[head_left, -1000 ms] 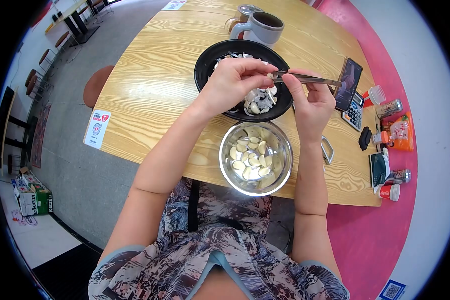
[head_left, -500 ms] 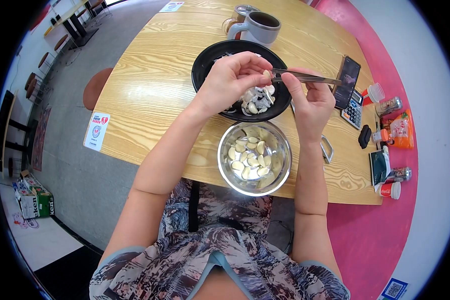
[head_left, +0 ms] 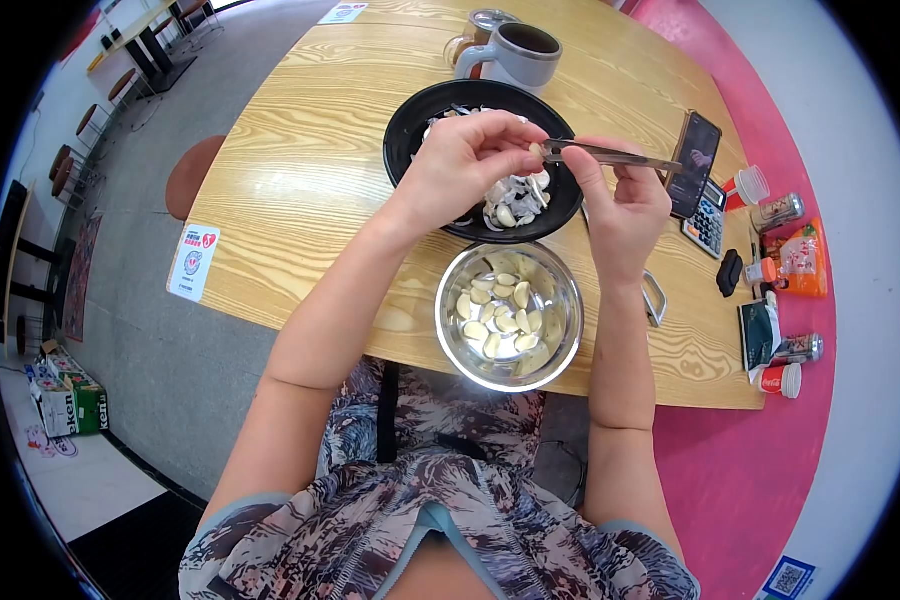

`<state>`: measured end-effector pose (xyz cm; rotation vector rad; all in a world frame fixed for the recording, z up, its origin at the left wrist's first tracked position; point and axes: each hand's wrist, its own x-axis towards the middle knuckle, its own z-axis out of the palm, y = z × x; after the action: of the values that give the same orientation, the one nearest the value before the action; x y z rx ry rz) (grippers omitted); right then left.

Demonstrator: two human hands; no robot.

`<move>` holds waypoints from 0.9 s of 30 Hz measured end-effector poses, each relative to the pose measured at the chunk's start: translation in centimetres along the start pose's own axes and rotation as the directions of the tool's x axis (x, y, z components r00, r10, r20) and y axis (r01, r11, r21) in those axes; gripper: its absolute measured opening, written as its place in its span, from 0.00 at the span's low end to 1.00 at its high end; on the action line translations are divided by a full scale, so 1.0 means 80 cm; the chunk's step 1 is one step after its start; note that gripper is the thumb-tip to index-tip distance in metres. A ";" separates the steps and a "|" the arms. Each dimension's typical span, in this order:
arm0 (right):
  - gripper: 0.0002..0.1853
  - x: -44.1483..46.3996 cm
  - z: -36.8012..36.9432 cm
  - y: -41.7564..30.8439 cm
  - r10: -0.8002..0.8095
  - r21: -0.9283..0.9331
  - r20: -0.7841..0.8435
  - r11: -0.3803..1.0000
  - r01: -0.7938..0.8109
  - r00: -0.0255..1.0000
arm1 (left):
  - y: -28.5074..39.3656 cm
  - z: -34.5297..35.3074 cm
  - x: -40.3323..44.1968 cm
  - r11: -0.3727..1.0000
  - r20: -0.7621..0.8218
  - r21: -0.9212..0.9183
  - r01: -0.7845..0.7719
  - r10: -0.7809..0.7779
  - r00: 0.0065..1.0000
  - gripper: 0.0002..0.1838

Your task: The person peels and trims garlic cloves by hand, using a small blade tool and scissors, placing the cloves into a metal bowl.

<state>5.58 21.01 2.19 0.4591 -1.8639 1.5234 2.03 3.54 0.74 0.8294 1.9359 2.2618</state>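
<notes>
Above the black plate [head_left: 402, 128], my left hand [head_left: 473, 165] pinches a garlic clove [head_left: 537, 151] between thumb and fingertips. My right hand [head_left: 625, 205] grips slim silver tweezers [head_left: 620, 156], whose tips meet the clove. The fingers of both hands are closed. Papery skins and some cloves [head_left: 515, 200] lie on the plate, partly hidden under my left hand. Nearer my body, a shiny steel bowl [head_left: 452, 345] holds several peeled garlic cloves [head_left: 505, 310].
Behind the plate stand a grey mug [head_left: 525, 65] and a glass jar [head_left: 465, 45]. On the right are a propped phone [head_left: 694, 165], a calculator [head_left: 705, 222], a black object [head_left: 730, 272], an orange packet [head_left: 803, 260] and a red paper cup [head_left: 778, 381]. A metal handle [head_left: 655, 300] lies beside my right forearm.
My left hand has shifted very slightly and the clove has turned a little at the tweezers' tips. The right hand, plate and bowl stay in place.
</notes>
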 end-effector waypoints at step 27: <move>0.06 -0.002 0.004 0.004 0.017 0.033 -0.055 0.999 -0.015 0.998 | 0.001 -0.002 0.002 0.999 -0.013 -0.005 -0.039 0.038 0.999 0.11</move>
<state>5.42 20.78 1.83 0.4141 -1.8063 1.5637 1.80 3.45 0.84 0.8606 1.9347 2.2990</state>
